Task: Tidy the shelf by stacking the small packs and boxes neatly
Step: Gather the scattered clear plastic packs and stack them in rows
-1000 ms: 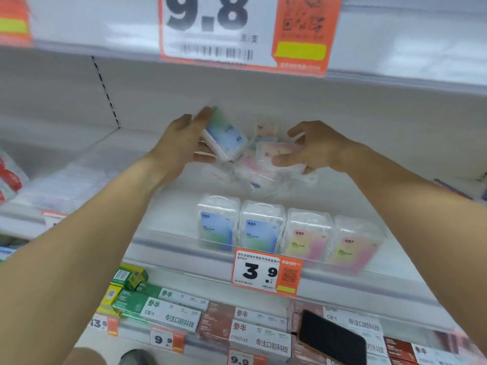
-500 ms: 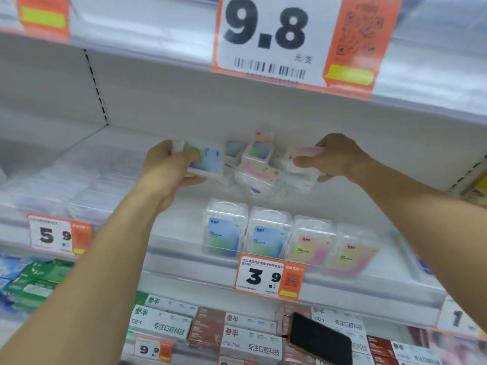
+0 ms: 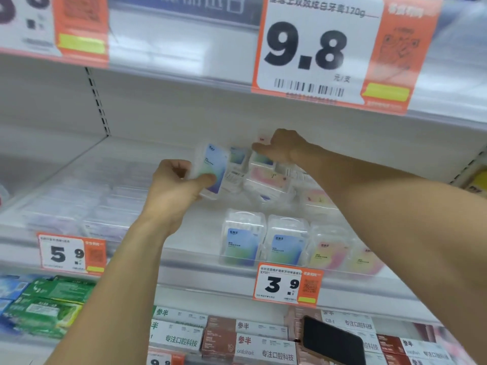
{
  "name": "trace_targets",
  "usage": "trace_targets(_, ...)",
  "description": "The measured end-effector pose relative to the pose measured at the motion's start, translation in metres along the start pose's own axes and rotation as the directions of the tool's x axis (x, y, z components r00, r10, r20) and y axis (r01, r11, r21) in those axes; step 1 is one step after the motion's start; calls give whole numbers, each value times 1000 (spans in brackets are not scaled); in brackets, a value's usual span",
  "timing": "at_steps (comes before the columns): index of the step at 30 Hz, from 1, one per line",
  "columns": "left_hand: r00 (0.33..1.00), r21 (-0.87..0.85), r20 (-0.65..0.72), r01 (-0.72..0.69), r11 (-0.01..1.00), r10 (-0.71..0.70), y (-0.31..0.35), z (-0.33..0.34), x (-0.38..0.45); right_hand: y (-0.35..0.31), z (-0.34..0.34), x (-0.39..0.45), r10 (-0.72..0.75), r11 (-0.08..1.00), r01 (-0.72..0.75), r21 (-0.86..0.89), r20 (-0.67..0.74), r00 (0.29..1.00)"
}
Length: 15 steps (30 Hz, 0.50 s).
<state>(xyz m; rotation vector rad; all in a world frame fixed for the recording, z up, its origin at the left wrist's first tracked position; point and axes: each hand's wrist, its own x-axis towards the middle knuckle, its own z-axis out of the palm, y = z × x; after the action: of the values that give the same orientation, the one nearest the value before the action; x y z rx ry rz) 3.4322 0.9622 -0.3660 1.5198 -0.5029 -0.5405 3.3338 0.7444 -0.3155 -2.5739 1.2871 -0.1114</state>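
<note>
Left hand (image 3: 176, 185) grips a blue pack (image 3: 213, 169); right hand (image 3: 283, 147) pinches another pack (image 3: 261, 159) behind.

A clear blue-green pack (image 3: 213, 172) stands tilted above the shelf (image 3: 184, 227), beside jumbled packs (image 3: 266, 180) behind four upright ones (image 3: 295, 243).

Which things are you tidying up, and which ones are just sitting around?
Part of the job:
- blue pack held in the left hand
- jumbled packs under the right hand
- front row of packs

Just there:
- price tags
- phone
- green boxes
- toothpaste boxes
</note>
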Motion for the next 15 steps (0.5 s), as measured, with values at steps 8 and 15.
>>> trace_targets(8, 987, -87, 163, 2, 996, 12, 0, -15, -2, 7, 6, 25, 133, 977, -133, 168, 11, 991)
trace_targets(15, 993, -77, 120, 11, 997, -2, -2, -13, -6, 15, 16, 24, 228, 895, -267, 358, 146, 963)
